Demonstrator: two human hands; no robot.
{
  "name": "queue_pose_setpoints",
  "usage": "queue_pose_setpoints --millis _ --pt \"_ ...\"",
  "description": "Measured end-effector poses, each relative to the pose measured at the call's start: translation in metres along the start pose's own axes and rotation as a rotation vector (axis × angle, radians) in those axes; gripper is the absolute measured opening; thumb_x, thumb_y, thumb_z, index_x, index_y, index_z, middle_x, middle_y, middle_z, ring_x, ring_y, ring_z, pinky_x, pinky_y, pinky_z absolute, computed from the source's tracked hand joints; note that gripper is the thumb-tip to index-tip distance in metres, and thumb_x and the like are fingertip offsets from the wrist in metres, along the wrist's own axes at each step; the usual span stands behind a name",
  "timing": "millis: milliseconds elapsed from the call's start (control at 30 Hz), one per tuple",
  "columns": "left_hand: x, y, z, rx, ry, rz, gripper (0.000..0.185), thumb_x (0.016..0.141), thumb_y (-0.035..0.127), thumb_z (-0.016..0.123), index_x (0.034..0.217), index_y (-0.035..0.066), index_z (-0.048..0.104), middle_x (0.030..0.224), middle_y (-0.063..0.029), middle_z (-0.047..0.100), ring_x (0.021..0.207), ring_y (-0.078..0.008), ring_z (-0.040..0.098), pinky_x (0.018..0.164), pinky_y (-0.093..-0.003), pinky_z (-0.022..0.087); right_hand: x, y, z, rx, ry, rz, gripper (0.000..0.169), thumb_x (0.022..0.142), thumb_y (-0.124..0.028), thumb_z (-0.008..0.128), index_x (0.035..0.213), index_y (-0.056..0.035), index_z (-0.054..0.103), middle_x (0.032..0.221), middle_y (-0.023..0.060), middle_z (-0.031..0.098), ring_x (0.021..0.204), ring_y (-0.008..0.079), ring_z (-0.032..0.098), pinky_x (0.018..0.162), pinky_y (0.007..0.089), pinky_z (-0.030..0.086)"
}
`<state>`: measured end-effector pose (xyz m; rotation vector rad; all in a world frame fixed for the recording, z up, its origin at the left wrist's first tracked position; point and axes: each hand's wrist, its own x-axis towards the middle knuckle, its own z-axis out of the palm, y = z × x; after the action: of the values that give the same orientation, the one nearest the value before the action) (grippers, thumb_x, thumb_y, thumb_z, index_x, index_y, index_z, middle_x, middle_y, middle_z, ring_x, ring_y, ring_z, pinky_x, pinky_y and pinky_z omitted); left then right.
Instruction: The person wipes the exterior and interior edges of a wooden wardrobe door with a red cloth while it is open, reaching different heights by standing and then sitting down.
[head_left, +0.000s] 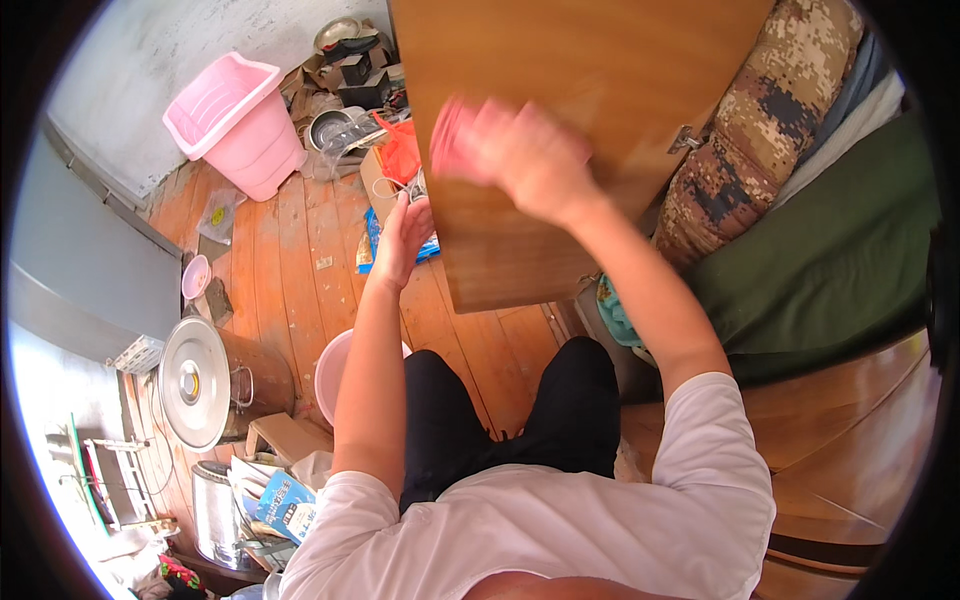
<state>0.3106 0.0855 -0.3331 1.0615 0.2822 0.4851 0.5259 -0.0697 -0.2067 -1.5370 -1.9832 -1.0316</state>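
Note:
A hinged wooden door panel stands open in front of me, with a metal hinge by its right edge. My right hand, blurred, presses a pink cloth against the panel's face. At the panel's left edge is my left hand, fingers extended and no object seen in it; whether it touches the edge cannot be told. Behind that hand lie a cardboard box and a red plastic bag.
A pink plastic tub stands at the upper left. A pink basin sits beside my left forearm. Further left is a large lidded metal pot. Green fabric and a camouflage-patterned bundle lie at the right.

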Motion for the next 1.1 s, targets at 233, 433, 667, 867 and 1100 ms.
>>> queue_pose_setpoints --millis 233,433,667,867,1100 --pt "0.022 0.044 0.061 0.189 0.026 0.359 0.072 0.11 0.057 0.033 0.15 0.0 0.049 0.153 -0.0133 0.053 0.143 -0.0263 0.046 0.123 -0.0427 0.027 0.054 0.058 -0.067 -0.297 0.659 0.298 0.052 0.087 -0.009 0.065 0.139 -0.0117 0.06 0.14 0.0114 0.06 0.126 0.036 0.056 0.1 0.055 0.045" --pt "0.054 0.024 0.045 0.269 0.078 0.422 0.066 0.111 0.053 0.04 0.145 -0.002 0.052 0.147 -0.0102 0.056 0.134 -0.0214 0.052 0.115 -0.0351 0.037 -0.09 -0.04 0.06 -0.163 0.035 -0.031 0.043 0.097 -0.023 0.061 0.14 -0.02 0.063 0.153 -0.0033 0.053 0.143 0.0144 0.048 0.121 0.0418 0.036" --pt "0.047 0.019 0.043 0.305 0.155 0.545 0.068 0.109 0.055 0.043 0.14 -0.004 0.055 0.14 -0.011 0.06 0.127 -0.0213 0.056 0.111 -0.0361 0.041 -0.009 0.047 -0.037 -0.191 0.345 0.295 0.049 0.095 -0.009 0.059 0.144 -0.0119 0.058 0.153 0.0077 0.053 0.145 0.0285 0.045 0.121 0.0477 0.035" --pt "0.034 0.021 0.047 0.366 0.166 0.544 0.071 0.11 0.056 0.038 0.139 -0.007 0.054 0.14 -0.0124 0.06 0.128 -0.0227 0.055 0.111 -0.0367 0.041 -0.018 0.057 -0.053 -0.181 0.773 0.571 0.061 0.098 -0.007 0.05 0.155 0.0061 0.035 0.162 0.027 0.033 0.151 0.049 0.029 0.124 0.0548 0.025" --pt "0.044 0.017 0.043 0.351 0.14 0.574 0.067 0.111 0.053 0.038 0.138 -0.007 0.055 0.136 -0.0123 0.062 0.123 -0.0217 0.059 0.106 -0.0354 0.045 -0.067 0.02 -0.031 -0.114 0.611 0.809 0.065 0.098 -0.004 0.048 0.158 0.0085 0.027 0.167 0.0287 0.022 0.154 0.0499 0.022 0.126 0.0541 0.023"
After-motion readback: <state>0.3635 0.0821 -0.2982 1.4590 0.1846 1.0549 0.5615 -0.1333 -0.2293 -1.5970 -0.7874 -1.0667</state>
